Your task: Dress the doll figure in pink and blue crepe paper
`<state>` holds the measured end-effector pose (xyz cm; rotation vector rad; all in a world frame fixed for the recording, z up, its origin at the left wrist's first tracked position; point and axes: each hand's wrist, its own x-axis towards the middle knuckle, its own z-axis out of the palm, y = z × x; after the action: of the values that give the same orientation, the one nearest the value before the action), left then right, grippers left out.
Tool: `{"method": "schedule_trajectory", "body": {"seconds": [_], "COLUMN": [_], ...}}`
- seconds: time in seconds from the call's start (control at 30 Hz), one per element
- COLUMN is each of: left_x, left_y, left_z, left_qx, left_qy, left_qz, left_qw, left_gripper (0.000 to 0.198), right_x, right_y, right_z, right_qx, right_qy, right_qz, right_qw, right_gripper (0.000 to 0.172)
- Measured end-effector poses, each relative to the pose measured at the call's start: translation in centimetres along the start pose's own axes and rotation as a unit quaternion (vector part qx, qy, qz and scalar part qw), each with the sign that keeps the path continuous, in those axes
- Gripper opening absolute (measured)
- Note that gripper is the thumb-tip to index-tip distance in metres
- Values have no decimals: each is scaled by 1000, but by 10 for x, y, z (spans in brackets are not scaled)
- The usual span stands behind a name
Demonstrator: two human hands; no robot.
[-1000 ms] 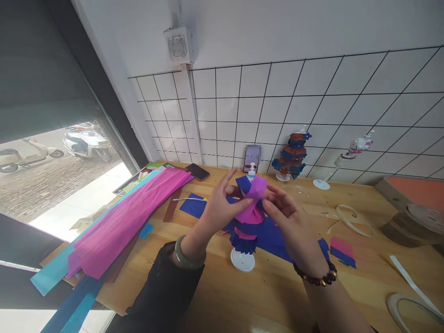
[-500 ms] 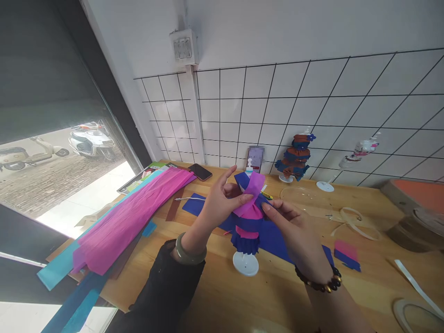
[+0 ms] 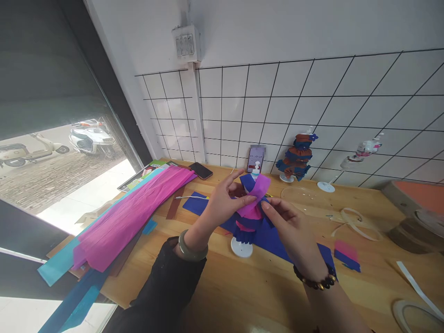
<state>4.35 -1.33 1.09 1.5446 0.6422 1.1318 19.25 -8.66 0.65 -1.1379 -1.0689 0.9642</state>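
Wooden bench (image 3: 243,296) below white tiled wall (image 3: 294,101). Paper doll (image 3: 244,233) on round white stand, centre of frame, over blue paper sheet (image 3: 196,206). Left hand (image 3: 222,206): fingers closed, pinching purple crepe strip (image 3: 259,188) at doll's top. Right hand (image 3: 291,226): fingers closed on strip's lower end. Pink crepe sheets (image 3: 132,217) at left. Finished doll (image 3: 295,159) at upper right, by wall.

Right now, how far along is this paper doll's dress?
Done: the doll on its white base already wears a blue ruffled skirt and pink layers. In hand: left hand and right hand pinch a purple strip at its chest. Left: the strip stands loose, not yet wrapped down.
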Motion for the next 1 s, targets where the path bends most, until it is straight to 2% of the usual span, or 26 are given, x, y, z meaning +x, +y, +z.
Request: {"method": "schedule_trajectory", "body": {"seconds": [0.1,0.2,0.37,0.53,0.83,1.0], "left_x": [0,1,4,5,5,3], "left_y": [-3,-7,-10,-9,-12,-13], "left_z": [0,-2,-7,-11,-13,-13], "left_qx": [10,1,11,-34,-17,-12], "left_qy": [-7,-29,-52,-60,-76,-84], "left_qz": [5,-21,-51,-58,-51,-48], "left_qw": [1000,999,997,996,996,995], "left_gripper": [78,81,80,81,78,76], "right_x": [0,2,6,7,10,14], "right_y": [2,6,16,24,25,21], "right_z": [0,0,1,1,2,-5], "right_qx": [-37,-55,-2,17,-7,-33], "right_qy": [2,-1,-20,-25,-10,-12], "right_qz": [-5,11,35,39,24,23], "right_qw": [999,998,999,999,1000,999], "right_gripper": [26,28,26,27,36,41]}}
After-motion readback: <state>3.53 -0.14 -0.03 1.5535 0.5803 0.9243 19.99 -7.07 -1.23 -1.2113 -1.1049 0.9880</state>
